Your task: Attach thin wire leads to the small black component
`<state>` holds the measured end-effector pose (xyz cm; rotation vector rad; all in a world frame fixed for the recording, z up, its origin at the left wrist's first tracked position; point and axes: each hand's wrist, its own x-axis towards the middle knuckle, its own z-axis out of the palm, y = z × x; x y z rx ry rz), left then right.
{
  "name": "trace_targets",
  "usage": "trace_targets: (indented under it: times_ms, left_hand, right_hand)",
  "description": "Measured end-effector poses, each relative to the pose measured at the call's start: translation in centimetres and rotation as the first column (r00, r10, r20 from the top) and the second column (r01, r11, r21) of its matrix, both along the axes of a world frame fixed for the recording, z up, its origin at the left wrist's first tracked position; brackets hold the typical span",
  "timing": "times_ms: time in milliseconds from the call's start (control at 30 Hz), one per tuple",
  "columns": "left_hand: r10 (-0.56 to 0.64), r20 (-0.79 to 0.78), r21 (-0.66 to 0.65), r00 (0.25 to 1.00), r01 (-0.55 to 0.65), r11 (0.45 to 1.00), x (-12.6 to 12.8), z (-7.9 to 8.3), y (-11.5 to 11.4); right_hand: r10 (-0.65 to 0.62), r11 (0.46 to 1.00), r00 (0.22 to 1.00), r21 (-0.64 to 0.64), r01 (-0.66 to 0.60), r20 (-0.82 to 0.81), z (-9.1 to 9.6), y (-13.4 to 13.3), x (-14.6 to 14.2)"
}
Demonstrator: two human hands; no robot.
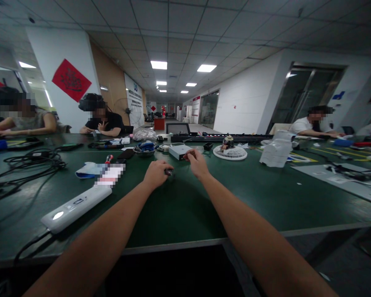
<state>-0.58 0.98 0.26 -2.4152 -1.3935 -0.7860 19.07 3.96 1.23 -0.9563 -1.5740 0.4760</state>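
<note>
My left hand (pixel 156 174) is closed around a small dark object (pixel 169 171) with a shiny end, just above the green table (pixel 179 214). Its kind is too small to make out. Farther right, my right hand (pixel 198 164) is pinched shut at the front right corner of a flat white box (pixel 178 151). Something small and brownish shows between those fingertips, but I cannot tell what it is. Whether the right fingers touch the box is unclear.
A white fan grille with a motor (pixel 230 152) and a white moulded piece (pixel 276 149) stand to the right. On the left lie a white power strip (pixel 77 208), black cables (pixel 27 165) and a bowl with blue things (pixel 144 149). Several people sit around the table.
</note>
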Motion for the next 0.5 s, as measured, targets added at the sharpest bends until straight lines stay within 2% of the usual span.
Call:
trace_targets:
  times_ms: [67, 133, 233, 300, 400, 500]
  left_hand:
    - [0.005, -0.001, 0.001, 1.0, -0.005, 1.0, 0.0, -0.1, 0.1]
    - [0.007, -0.002, -0.001, 1.0, -0.007, 1.0, 0.0, -0.2, 0.2]
    - [0.017, -0.012, -0.008, 1.0, -0.017, 1.0, -0.1, -0.2, 0.1]
    - [0.029, -0.017, -0.021, 0.999, -0.029, 0.999, -0.1, -0.2, 0.1]
    - [0.048, -0.018, -0.043, 0.999, -0.049, 0.998, -0.3, -0.2, 0.2]
    - [0.074, -0.02, -0.059, 0.997, -0.075, 0.995, -0.3, -0.2, 0.2]
  right_hand:
    - [-0.003, 0.999, 0.995, 0.035, 0.0, 0.098, 0.1, -0.4, 0.0]
    - [-0.045, 0.999, 0.955, 0.027, 0.039, 0.293, 0.0, -0.7, -0.1]
    - [-0.074, 0.991, 0.831, -0.049, 0.121, 0.552, -0.7, -0.8, -0.2]
    - [-0.029, 0.985, 0.749, -0.11, 0.135, 0.661, -1.4, -0.5, -0.2]
    - [0.034, 0.979, 0.673, -0.161, 0.127, 0.739, -2.0, 0.0, -0.1]
    - [0.046, 0.974, 0.664, -0.18, 0.136, 0.746, -2.0, 0.2, 0.1]
